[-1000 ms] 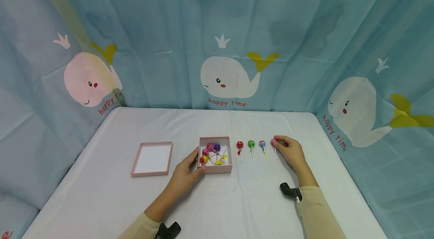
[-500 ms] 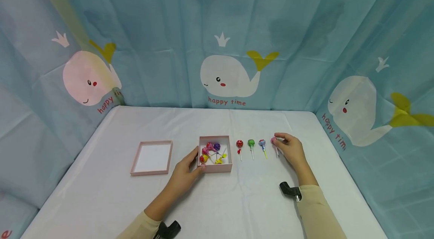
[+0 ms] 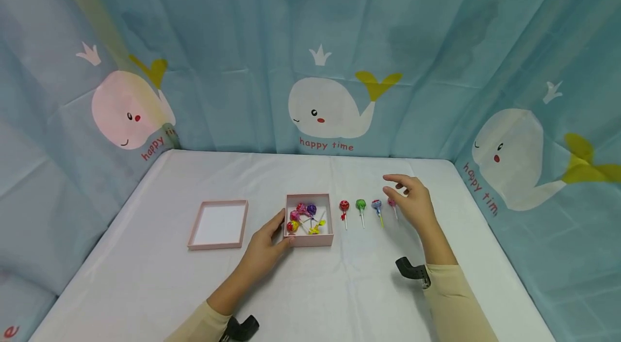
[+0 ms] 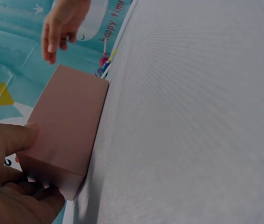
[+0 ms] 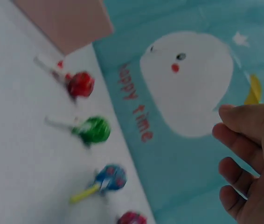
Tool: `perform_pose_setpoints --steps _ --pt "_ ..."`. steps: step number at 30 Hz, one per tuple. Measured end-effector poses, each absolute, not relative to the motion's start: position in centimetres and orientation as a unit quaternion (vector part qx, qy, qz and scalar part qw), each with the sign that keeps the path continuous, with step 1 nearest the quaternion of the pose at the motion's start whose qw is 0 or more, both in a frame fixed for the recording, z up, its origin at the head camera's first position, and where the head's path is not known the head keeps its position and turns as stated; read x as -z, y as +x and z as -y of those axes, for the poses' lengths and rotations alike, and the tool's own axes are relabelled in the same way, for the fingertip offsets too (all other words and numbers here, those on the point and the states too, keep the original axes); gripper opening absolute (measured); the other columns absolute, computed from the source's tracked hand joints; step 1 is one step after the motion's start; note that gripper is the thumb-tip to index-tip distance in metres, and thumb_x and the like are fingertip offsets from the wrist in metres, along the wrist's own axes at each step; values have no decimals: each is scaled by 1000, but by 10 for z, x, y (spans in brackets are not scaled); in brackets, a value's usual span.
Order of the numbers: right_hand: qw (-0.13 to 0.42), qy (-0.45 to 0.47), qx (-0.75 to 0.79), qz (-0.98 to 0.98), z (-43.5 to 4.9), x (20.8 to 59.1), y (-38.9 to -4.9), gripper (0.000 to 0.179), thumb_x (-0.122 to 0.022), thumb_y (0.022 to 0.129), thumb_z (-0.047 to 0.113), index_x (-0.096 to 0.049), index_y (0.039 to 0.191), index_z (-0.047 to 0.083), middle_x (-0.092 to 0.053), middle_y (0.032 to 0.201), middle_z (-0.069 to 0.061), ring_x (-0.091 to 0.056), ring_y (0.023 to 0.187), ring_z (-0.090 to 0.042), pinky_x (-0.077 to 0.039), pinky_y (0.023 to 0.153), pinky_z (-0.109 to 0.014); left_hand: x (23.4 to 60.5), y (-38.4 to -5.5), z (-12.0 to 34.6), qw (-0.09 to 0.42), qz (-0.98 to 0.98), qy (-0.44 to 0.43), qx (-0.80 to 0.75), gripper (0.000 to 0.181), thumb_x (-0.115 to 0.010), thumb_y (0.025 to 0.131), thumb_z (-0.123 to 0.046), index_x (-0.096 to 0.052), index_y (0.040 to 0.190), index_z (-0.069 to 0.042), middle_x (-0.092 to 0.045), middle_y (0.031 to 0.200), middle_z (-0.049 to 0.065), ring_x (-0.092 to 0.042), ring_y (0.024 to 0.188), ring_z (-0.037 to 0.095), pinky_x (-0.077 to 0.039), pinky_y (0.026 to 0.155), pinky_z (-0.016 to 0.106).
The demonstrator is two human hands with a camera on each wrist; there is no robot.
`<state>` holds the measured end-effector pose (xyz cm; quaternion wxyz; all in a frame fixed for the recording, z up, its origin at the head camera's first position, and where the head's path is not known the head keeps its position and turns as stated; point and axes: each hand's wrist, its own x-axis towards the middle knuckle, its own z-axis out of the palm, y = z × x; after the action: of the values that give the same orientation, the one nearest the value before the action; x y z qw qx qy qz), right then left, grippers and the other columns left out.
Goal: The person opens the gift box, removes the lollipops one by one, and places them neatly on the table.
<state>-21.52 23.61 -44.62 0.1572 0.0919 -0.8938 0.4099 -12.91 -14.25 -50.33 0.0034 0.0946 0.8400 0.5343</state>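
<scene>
My left hand (image 3: 264,247) grips the left side of a small pink box (image 3: 312,241), thumb on the front wall and fingers on the left wall. Inside the box lie several wrapped lollipops, among them a purple one (image 3: 311,209) and a red-and-yellow one (image 3: 292,226). To its right, a row on the cloth holds a red lollipop (image 3: 344,205), a green lollipop (image 3: 360,204), a blue lollipop (image 3: 377,205) with a yellow stick and a pink lollipop (image 3: 392,202). My right hand (image 3: 414,204) hovers by the pink one, holding nothing, its thumb and forefinger apart in the head view.
A shallow pink box lid (image 3: 221,223) with a white inside lies left of the box. White cloth (image 3: 310,299) covers the table. Blue curtains (image 3: 233,104) with whale prints stand around its back and sides.
My right hand has let go of the pink lollipop, which stays at the row's right end, and has risen up and slightly left. The left hand and box have not moved.
</scene>
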Motion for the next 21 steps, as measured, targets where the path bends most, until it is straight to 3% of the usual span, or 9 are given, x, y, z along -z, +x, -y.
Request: perform_pose_setpoints --steps 4,12,21 --pt "148 134 -417 886 -215 429 -213 31 -77 95 23 -74 125 18 -70 121 -6 -57 102 -26 -48 86 -46 503 -129 142 5 -841 92 -533 80 -77 93 -17 -34 160 -9 -35 165 8 -34 151 28 -35 120 40" --pt "113 222 -401 882 -171 402 -217 32 -80 91 21 -75 123 22 -71 123 6 -56 107 -18 -50 88 -41 502 -129 143 6 -840 87 -536 80 -77 93 -17 -34 160 -9 -34 165 8 -34 151 28 -35 120 40" --pt "72 324 -344 878 -134 394 -224 27 -81 90 19 -77 117 21 -72 117 9 -57 111 -13 -56 94 -42 502 -128 143 11 -838 88 -538 79 -77 94 -15 -34 160 -8 -34 165 10 -33 151 28 -34 121 40"
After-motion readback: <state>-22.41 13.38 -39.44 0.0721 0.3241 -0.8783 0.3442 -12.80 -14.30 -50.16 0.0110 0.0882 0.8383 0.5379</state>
